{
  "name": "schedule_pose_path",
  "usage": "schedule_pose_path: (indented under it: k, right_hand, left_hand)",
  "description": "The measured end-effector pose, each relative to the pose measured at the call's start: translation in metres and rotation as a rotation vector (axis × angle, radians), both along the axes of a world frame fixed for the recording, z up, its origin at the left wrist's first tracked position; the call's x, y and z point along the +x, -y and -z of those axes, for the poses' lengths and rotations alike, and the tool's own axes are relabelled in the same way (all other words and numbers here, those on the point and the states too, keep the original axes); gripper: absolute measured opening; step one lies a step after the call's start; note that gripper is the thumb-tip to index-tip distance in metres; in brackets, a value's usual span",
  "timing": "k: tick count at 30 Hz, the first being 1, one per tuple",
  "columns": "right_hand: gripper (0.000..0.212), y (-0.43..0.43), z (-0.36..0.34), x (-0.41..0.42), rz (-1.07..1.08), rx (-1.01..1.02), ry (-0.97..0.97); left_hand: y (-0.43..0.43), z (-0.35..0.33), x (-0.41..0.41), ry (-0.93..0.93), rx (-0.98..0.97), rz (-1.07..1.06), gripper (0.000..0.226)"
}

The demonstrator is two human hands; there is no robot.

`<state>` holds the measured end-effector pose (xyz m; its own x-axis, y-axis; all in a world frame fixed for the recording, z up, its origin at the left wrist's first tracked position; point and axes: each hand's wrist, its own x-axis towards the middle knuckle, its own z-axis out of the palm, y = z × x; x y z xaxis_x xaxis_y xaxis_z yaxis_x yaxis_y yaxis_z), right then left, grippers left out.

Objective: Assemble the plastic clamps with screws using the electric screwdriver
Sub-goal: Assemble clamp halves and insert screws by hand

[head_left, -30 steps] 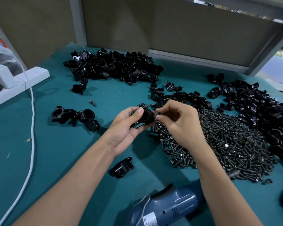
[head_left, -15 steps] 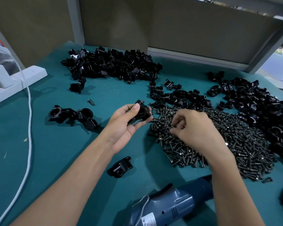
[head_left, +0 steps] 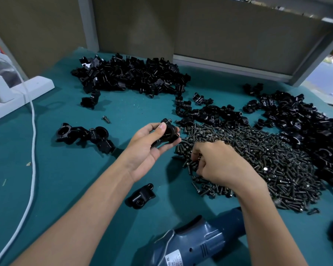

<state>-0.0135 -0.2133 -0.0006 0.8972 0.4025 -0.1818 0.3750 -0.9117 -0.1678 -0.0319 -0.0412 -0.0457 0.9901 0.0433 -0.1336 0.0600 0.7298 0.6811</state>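
Gripping a black plastic clamp (head_left: 166,134), the left hand (head_left: 148,144) sits just beside the right hand (head_left: 219,164), whose curled fingers pinch at a heap of small dark metal screws (head_left: 267,160).

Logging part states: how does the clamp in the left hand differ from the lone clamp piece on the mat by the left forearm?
The clamp is held off the mat in the left hand; the lone clamp piece lies on it, untouched. The held clamp seems to carry a screw at its top; the lone piece shows only open holes. Fingers partly hide the held clamp; the lone piece is in full view. Both are glossy black.
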Motion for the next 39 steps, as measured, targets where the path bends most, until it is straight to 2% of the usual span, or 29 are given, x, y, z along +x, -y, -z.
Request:
schedule_pose_path:
  k: [7, 9, 12, 16, 18, 25, 31, 37, 39]
  right_hand:
    - [0.043, -0.004, -0.003, -0.008, -0.062, -0.12, 0.024]
    - [0.041, -0.002, -0.003, -0.006, -0.057, -0.049, 0.007]
    - [0.028, 0.004, -0.007, 0.002, -0.001, 0.25, -0.02]
    - [0.016, 0.003, -0.012, 0.005, 0.062, 0.826, 0.134]
    - [0.015, -0.002, -0.01, 0.005, 0.064, 0.96, 0.18]
    - [0.016, -0.007, -0.001, 0.006, 0.01, 0.91, 0.305]
    - [0.016, -0.007, 0.002, 0.008, -0.023, 0.897, 0.249]
    - [0.016, -0.003, 0.005, 0.01, -0.089, 0.916, 0.239]
    - [0.016, -0.002, 0.004, 0.012, -0.092, 0.908, 0.213]
  left_hand:
    - [-0.001, 0.003, 0.0, 0.002, -0.019, 0.005, 0.027]
    - [-0.001, 0.003, 0.0, 0.002, -0.022, 0.006, 0.028]
    - [-0.001, 0.003, 0.0, -0.005, -0.012, 0.018, 0.028]
    - [0.003, 0.002, -0.001, 0.001, 0.016, 0.05, 0.026]
    - [0.004, 0.002, -0.002, 0.016, 0.025, 0.077, 0.026]
    - [0.005, 0.001, -0.004, 0.052, 0.03, 0.122, 0.025]
    - [0.004, 0.0, -0.006, 0.062, -0.018, 0.134, 0.024]
    - [0.004, -0.002, -0.009, 0.025, -0.042, 0.153, 0.048]
    - [0.001, -0.002, -0.01, 0.031, -0.047, 0.175, 0.044]
